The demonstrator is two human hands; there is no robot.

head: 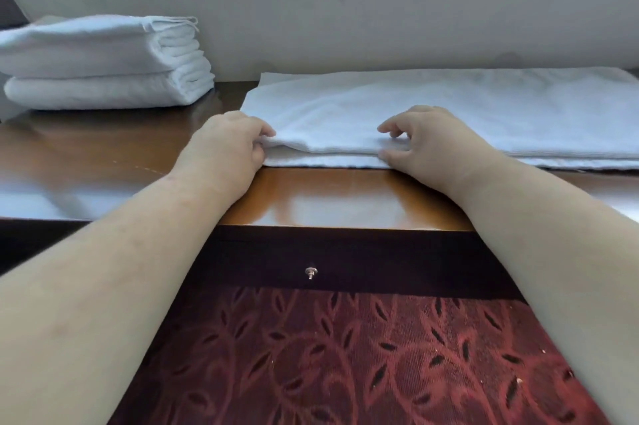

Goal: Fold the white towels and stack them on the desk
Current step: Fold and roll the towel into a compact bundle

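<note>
Half-folded towel (432,113) long axis left-right on desk (328,196), both hands pinching near edge

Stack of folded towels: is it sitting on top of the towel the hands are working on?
No, the stack of folded towels rests on the desk to the left, apart from the spread towel.

A white towel (432,113) is lying folded lengthwise on the glossy wooden table (328,196), its long edge running toward the right, and the left hand (224,144) is pinching its near left corner. The right hand (425,144) is resting on the towel's near edge with its fingers curled, its grip unclear. A stack (103,61) of folded towels is sitting at the far left against the wall (345,9), well apart from the hands.
</note>
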